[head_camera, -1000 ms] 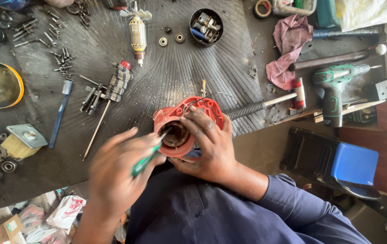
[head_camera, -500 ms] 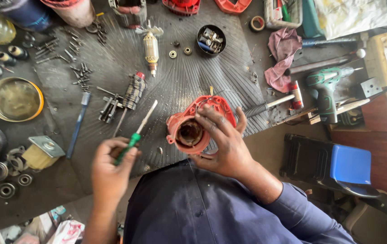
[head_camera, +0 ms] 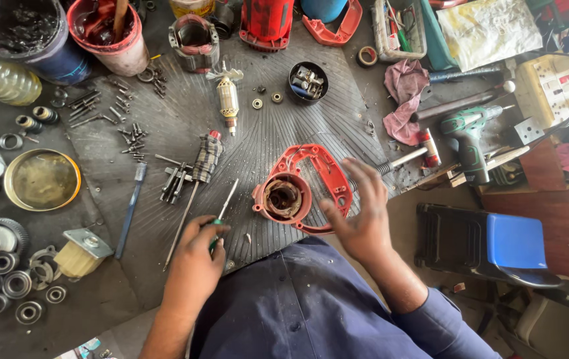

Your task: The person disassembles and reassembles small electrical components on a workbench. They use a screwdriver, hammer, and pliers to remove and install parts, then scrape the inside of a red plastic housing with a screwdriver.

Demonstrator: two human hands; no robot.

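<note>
A red power-tool housing (head_camera: 301,186) with a round bore lies on the black ribbed mat (head_camera: 184,126). My right hand (head_camera: 359,209) hovers just right of it, fingers spread, holding nothing. My left hand (head_camera: 198,256) rests at the mat's near edge, closed around a green-handled screwdriver (head_camera: 223,210) whose shaft points up and away. A second long screwdriver with a checked handle (head_camera: 198,179) lies left of it.
A motor armature (head_camera: 228,98), loose screws (head_camera: 131,133), bearings (head_camera: 18,292), a brass bowl (head_camera: 41,179), a blue toothbrush (head_camera: 130,207), a brush (head_camera: 83,251), red tubs (head_camera: 108,30), a green drill (head_camera: 467,136), a pink rag (head_camera: 401,100) and a blue stool (head_camera: 490,242) surround the work.
The screwdriver came out of the housing and my left hand pulled back toward me. My right hand let go of the housing and opened beside it.
</note>
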